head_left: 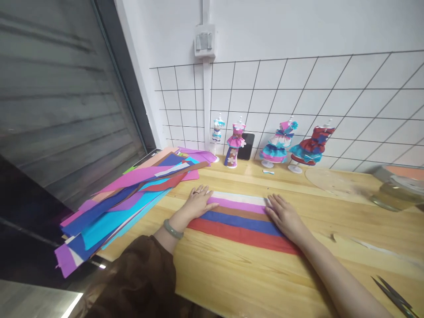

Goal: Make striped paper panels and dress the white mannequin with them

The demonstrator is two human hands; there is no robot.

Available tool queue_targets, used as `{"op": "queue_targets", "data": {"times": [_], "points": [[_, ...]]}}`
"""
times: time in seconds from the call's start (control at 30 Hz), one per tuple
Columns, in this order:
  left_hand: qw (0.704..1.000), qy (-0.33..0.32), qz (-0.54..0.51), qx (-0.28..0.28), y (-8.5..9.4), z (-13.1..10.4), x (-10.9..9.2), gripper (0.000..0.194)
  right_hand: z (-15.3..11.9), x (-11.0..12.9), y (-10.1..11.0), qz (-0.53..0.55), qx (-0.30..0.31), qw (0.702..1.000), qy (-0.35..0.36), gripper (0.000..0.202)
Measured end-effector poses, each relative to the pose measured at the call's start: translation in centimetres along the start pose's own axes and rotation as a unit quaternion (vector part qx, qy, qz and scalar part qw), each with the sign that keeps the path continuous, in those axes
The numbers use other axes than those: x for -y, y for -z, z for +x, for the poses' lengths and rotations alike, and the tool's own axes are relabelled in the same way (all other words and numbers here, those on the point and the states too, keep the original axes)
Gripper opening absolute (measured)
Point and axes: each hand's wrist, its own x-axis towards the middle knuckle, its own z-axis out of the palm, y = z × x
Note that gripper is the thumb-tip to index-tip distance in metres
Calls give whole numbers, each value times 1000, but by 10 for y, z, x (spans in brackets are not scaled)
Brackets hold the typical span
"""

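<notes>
Strips of coloured sheet, which look like crepe paper or thin fabric, lie side by side on the wooden table in front of me. From far to near they run white (241,197), pink-purple (240,206), brown (239,213), blue (241,222) and red (241,235). My left hand (198,202) rests on their left ends, fingers stretched out. On their right ends lies my right hand (281,214), flat with its fingers extended. Neither hand grips anything.
A heap of coloured strips (132,207) overhangs the table's left edge. Small dressed mannequins, such as the red one (313,143), stand along the gridded wall beside a phone (245,146). Scissors (394,295) lie at the near right, a glass jar (395,194) farther back.
</notes>
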Motion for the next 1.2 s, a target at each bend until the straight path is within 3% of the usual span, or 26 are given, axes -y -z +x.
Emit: {"op": "queue_targets", "data": {"times": [0.13, 0.33, 0.67, 1.2], "points": [[1000, 0, 10, 18, -6, -1, 3, 69, -3, 6, -3, -54, 63, 997, 4, 53], [999, 6, 20, 29, -7, -1, 4, 71, -3, 10, 2, -80, 95, 992, -8, 53], [998, 13, 37, 39, -6, 0, 3, 70, -1, 18, 9, -64, 102, 992, -22, 54], [998, 7, 35, 59, -2, -4, 1, 71, -4, 9, -4, -66, 75, 995, -4, 54]]}}
